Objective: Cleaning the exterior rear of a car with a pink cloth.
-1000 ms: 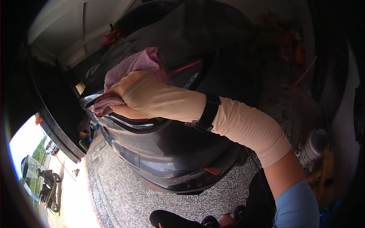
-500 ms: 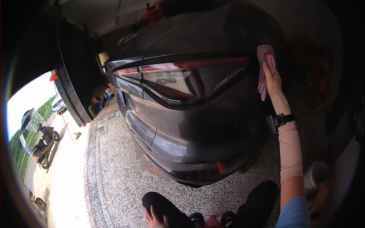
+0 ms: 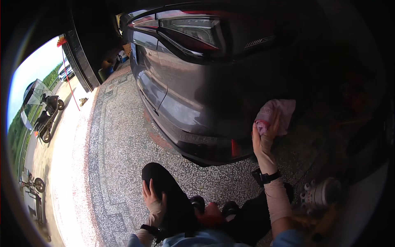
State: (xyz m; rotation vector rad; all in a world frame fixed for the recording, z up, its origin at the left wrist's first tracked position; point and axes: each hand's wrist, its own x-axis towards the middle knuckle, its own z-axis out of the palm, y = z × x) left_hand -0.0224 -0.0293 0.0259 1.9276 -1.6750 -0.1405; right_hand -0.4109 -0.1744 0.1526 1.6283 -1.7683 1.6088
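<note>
Pebbled driveway (image 3: 119,136); R hand (image 3: 263,142) gripped pink cloth (image 3: 276,115) vs dark car (image 3: 197,90), cloth slanting up-right; L hand (image 3: 151,197) fingers flat on knee (image 3: 158,175).

Right hand (image 3: 263,142): raised, fingers curled in a grip, palm facing away.
Right arm: extended upward from lower edge, sleeved, band at wrist.
Left hand (image 3: 151,196): flat, fingers spread, resting on the knee.
Left arm: bent, sleeved.

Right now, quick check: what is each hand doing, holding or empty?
Left hand: empty, fingers resting flat on the person's black-clad knee.
Right hand: gripping a pink cloth against the dark car.
</note>
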